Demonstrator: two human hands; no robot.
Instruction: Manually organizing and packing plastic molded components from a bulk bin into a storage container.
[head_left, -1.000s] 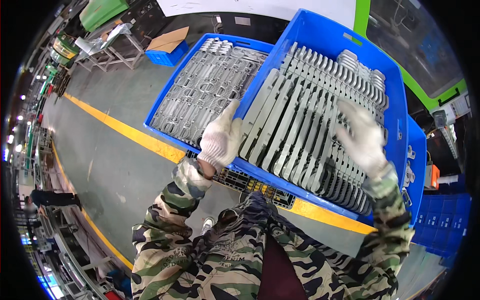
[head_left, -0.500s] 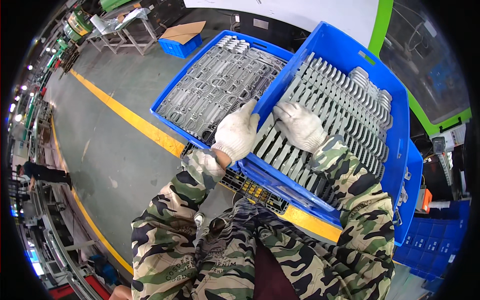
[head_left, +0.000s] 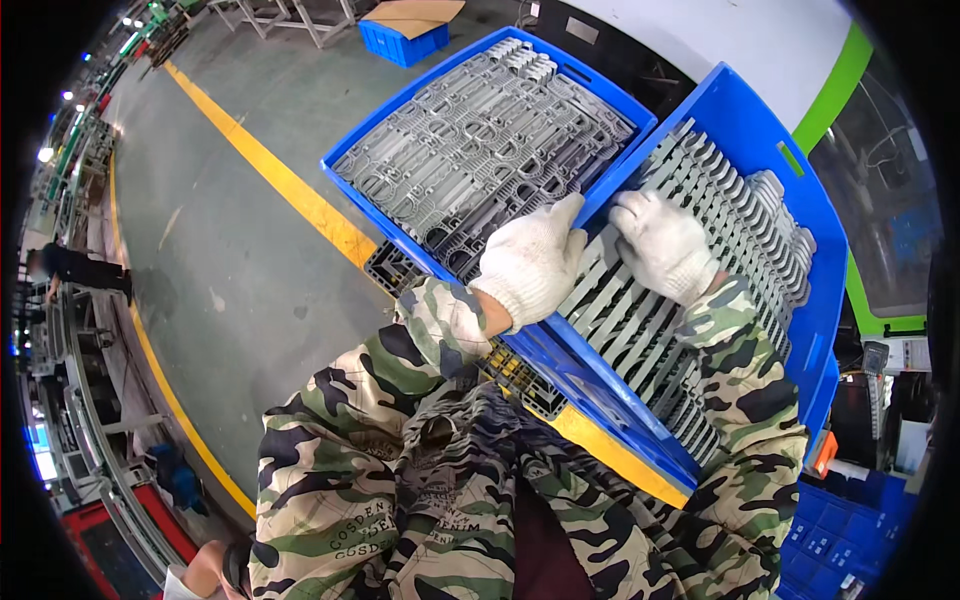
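Observation:
My left hand, in a white knit glove, is closed on the left rim of a deep blue crate. Inside that crate stand rows of flat grey metal parts, overlapping closely. My right hand, gloved in white too, reaches into the crate just right of the left one. Its fingers curl down by the crate's left wall, over the ends of the parts; whatever they grip is hidden beneath them. Directly left, a second blue crate is filled to near its rim with similar grey metal parts.
Black plastic pallet edges show below the crates. A yellow floor line runs past on the left. Farther back stands a small blue box with cardboard on top. A green-framed machine rises at right; a person stands far left.
The whole view has shifted, so crates and hands appear farther right. Both hands keep about the same places at the crate's left wall, with the right fingers still curled.

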